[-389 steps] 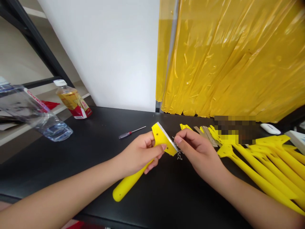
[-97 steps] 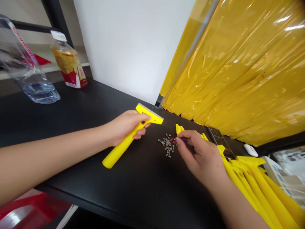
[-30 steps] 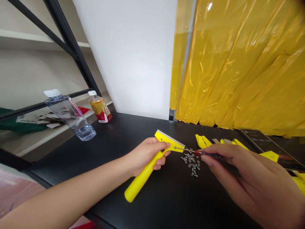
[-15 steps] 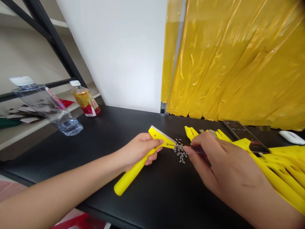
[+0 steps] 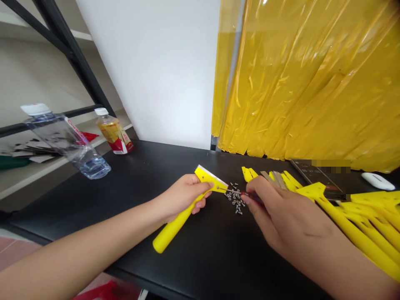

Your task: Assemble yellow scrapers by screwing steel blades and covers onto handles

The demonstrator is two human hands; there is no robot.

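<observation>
My left hand (image 5: 187, 193) is closed round the neck of a yellow scraper (image 5: 173, 229), its thumb lying on the flat head. A pale blade edge runs along the top of that head, and two screw points show on its face. My right hand (image 5: 275, 208) pinches a screwdriver (image 5: 246, 194) with a dark red handle. Its thin shaft points left, and the tip meets the screw nearer the right end of the head. Beneath and beside the shaft, several small screws and nuts (image 5: 235, 198) lie loose on the black tabletop (image 5: 200, 266).
Behind my right hand are several yellow scraper parts (image 5: 368, 212), a phone (image 5: 315, 175) and a white case (image 5: 378, 181). Two bottles, one clear (image 5: 71, 146) and one with a red and yellow label (image 5: 114, 131), stand at the left. Yellow plastic sheeting (image 5: 306, 83) hangs at the back.
The screwdriver has turned slightly in my right hand, so its red handle shows more. My left hand keeps its hold on the scraper. The view has shifted a little.
</observation>
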